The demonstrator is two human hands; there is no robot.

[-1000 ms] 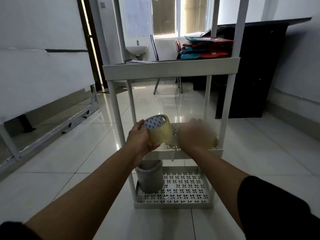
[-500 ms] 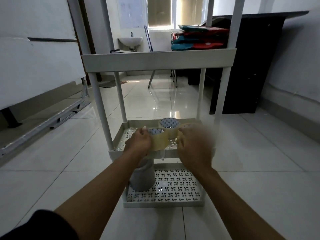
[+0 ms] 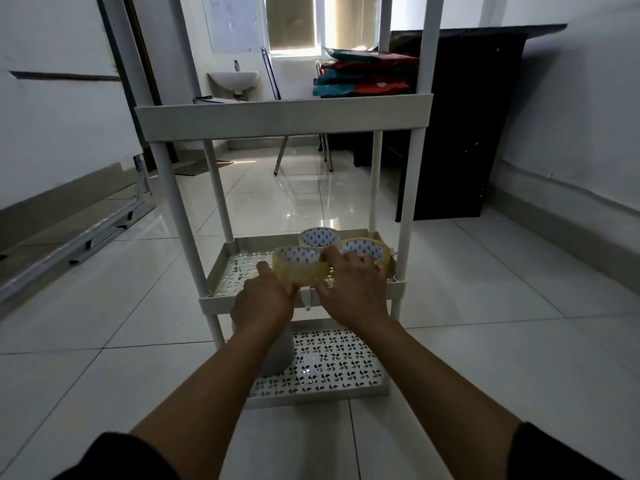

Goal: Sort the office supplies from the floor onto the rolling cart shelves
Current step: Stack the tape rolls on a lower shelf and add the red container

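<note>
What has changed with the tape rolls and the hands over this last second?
The left hand has lowered its tape roll from above the middle shelf down beside the two rolls already there, and still grips it. The right hand stays on the right-side roll. The back roll, the grey container below and the cart have not moved.

Cart point(image 3: 284, 116) off-white, lower shelves punched with dark pinwheel pattern. Three tape rolls point(image 3: 299, 271) on middle shelf near its right edge, translucent yellowish, white cores printed with small blue marks. Grey cylinder point(image 3: 277, 355) at bottom shelf's left edge. My sleeves point(image 3: 114, 459) black. Red and teal folders point(image 3: 363, 77) on top shelf. Floor tiles point(image 3: 104, 306) glossy white.
</note>
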